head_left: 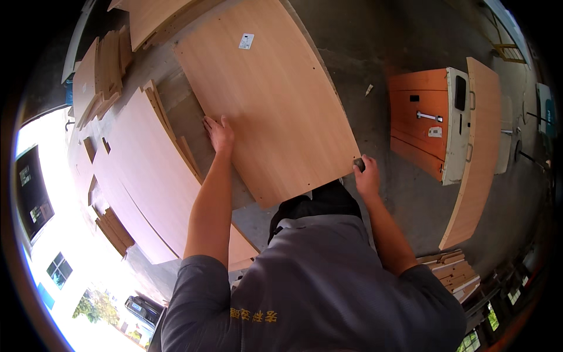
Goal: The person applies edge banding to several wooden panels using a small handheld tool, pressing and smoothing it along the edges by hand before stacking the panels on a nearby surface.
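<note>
A large wood-grain board (pixel 267 100) lies in front of me, with a small white label near its far end and small dark holes along its edges. My left hand (pixel 220 135) rests at the board's left edge, fingers stretched out and thumb toward the board. At the near right corner, my right hand (pixel 368 176) is closed around a small dark block (pixel 359 165) and holds it against the board's edge. The exact kind of block cannot be made out. The far side of the block is against the board and hidden.
Stacks of pale panels (pixel 141 158) stand to my left, with more boards (pixel 99 76) behind them. On the right are an orange and white cabinet (pixel 416 126) and a long leaning panel (pixel 476 152). Wood strips (pixel 454 273) are piled at the lower right.
</note>
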The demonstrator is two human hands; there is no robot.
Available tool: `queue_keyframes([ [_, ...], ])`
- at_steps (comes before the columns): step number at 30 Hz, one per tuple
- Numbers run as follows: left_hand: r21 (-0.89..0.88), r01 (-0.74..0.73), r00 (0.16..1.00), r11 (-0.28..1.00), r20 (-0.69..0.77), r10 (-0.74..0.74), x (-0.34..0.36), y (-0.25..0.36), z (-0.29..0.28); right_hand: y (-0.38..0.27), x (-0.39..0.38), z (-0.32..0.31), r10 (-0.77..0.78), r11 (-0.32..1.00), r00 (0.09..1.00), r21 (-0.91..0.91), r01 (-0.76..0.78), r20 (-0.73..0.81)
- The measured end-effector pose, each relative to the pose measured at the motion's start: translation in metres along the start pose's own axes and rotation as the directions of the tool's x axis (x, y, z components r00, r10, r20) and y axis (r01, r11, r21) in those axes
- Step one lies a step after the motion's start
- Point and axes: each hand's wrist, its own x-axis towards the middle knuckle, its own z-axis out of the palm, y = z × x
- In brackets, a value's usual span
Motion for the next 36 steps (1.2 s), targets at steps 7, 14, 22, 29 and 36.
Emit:
queue_keyframes([
  [7, 0.158, 0.028, 0.992, 0.987, -0.123, -0.008, -0.025, 0.024, 0.033, -0.116, 0.129, 0.003, -0.073, 0.980, 0.994, -0.178, 0.086, 0.076],
  [14, 0.176, 0.071, 0.991, 0.982, -0.124, -0.049, -0.020, 0.021, 0.035, -0.285, 0.367, 0.042, -0.255, 0.937, 0.963, -0.225, 0.268, 0.088],
  [22, 0.205, 0.105, 0.991, 0.973, -0.102, -0.085, -0.018, 0.014, 0.034, -0.413, 0.540, 0.062, -0.262, 0.889, 0.887, -0.262, 0.375, 0.379],
  [29, 0.195, 0.131, 0.991, 0.972, -0.038, -0.126, -0.017, 0.028, 0.029, -0.442, 0.562, 0.104, -0.654, 0.458, 0.438, -0.138, 0.878, 0.617],
  [36, 0.123, 0.101, 0.995, 0.987, -0.019, -0.100, -0.016, 0.020, 0.028, -0.581, 0.450, 0.249, -0.630, 0.191, 0.200, -0.100, 0.976, 0.750],
])
